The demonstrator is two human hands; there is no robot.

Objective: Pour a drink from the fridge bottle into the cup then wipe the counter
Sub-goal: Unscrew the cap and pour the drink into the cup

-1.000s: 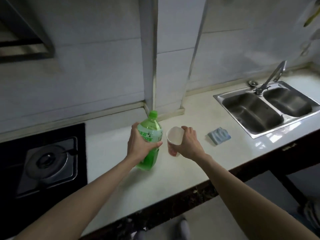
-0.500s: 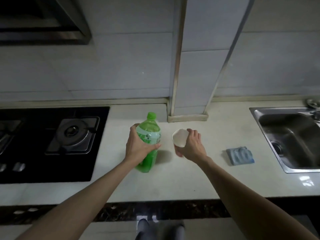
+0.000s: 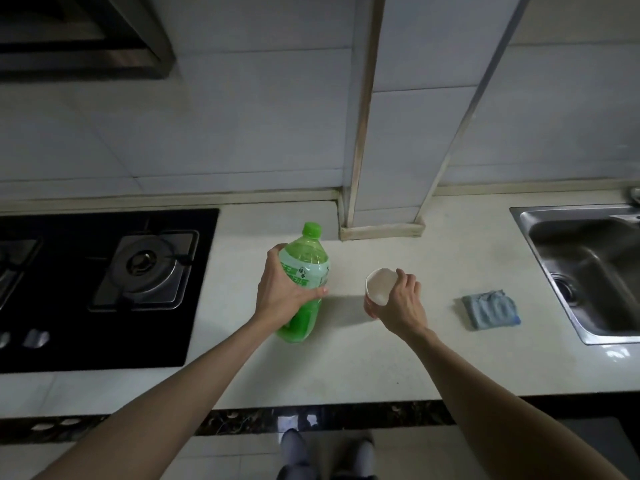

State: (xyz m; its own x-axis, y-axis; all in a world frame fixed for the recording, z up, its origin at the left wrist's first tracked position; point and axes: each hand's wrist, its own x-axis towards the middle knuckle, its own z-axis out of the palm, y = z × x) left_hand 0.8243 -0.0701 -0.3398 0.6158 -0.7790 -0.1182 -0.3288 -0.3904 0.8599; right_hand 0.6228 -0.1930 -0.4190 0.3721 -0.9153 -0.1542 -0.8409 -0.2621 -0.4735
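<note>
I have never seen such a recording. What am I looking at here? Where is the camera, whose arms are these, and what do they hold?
There is no machine here: these are a person's two bare arms. The camera sits on the person's head and looks forward and down, so the arms enter from the bottom edge. The left hand grips a green bottle with its cap on. The right hand holds a white cup, tilted. Both are over a pale counter. On it, further right, lies a blue cloth. A black gas stove is at the left and a steel sink at the right.
</note>
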